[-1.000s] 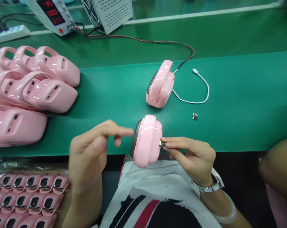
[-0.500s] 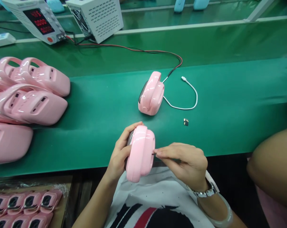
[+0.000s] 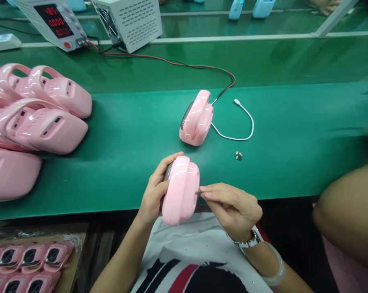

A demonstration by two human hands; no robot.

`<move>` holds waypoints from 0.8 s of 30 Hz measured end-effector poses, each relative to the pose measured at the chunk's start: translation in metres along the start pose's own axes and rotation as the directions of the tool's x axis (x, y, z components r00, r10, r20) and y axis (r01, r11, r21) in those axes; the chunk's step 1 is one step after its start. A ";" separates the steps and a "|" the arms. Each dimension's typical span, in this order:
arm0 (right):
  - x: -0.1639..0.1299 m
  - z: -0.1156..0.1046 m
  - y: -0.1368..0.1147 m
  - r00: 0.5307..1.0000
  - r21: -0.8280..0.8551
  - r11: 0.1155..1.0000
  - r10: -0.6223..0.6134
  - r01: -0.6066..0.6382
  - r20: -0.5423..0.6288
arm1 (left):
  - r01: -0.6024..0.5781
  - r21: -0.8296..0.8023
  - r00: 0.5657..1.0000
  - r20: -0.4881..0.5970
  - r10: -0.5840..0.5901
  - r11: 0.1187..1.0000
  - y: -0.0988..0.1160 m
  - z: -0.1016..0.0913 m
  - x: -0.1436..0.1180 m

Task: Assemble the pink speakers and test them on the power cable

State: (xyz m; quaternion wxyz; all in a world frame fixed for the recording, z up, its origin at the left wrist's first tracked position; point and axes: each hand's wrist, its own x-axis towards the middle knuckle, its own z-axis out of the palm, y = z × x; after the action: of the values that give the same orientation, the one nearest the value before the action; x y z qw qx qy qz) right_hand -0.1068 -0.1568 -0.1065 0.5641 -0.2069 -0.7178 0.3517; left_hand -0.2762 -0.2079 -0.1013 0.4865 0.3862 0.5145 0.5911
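Pink casing [image 3: 182, 191] gripped by L hand [image 3: 153, 195] | R hand [image 3: 232, 205] pinches small part at casing's side | green mat [image 3: 125, 134]

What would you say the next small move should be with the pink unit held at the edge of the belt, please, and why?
Probably press the small part fully home. The left hand grips the pink unit from its dark-faced side, while the right hand pinches something tiny against the unit's right side; only a sliver shows at the fingertips, so it looks nearly seated.

Glossy pink plastic shell [image 3: 181, 191]
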 end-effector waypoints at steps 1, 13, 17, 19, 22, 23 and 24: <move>0.000 0.000 -0.002 1.000 0.003 1.000 0.009 -0.009 0.004 | -0.001 -0.006 1.000 -0.001 0.001 1.000 0.000 0.000 0.000; 0.002 -0.002 -0.005 1.000 0.042 0.999 0.021 -0.022 0.012 | 0.011 0.014 1.000 0.004 -0.011 1.000 -0.002 0.000 0.001; 0.001 -0.006 -0.004 0.998 0.012 1.000 -0.010 0.009 0.065 | 0.003 0.014 1.000 0.006 -0.003 1.000 -0.002 0.000 0.001; 0.002 -0.007 -0.003 0.995 0.001 1.000 -0.014 0.014 0.099 | -0.001 0.018 1.000 0.008 0.001 1.000 -0.001 0.000 0.000; 0.007 -0.009 -0.004 0.992 0.011 1.000 -0.016 0.014 0.121 | 0.018 0.022 1.000 0.006 -0.018 1.000 -0.001 -0.001 0.000; 0.009 -0.009 -0.004 0.992 0.017 1.000 -0.017 0.015 0.125 | 0.027 0.021 1.000 0.004 -0.027 0.999 -0.002 -0.001 0.000; 0.010 -0.010 -0.004 0.991 0.023 1.000 -0.019 0.016 0.131 | 0.035 0.019 0.999 0.000 -0.035 0.999 -0.002 -0.001 0.001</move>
State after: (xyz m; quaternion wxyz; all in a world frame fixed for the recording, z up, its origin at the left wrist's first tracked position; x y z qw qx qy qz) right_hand -0.1000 -0.1499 -0.0953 0.5211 -0.1709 -0.7511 0.3675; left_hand -0.2769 -0.2076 -0.1038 0.4934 0.3819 0.5267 0.5773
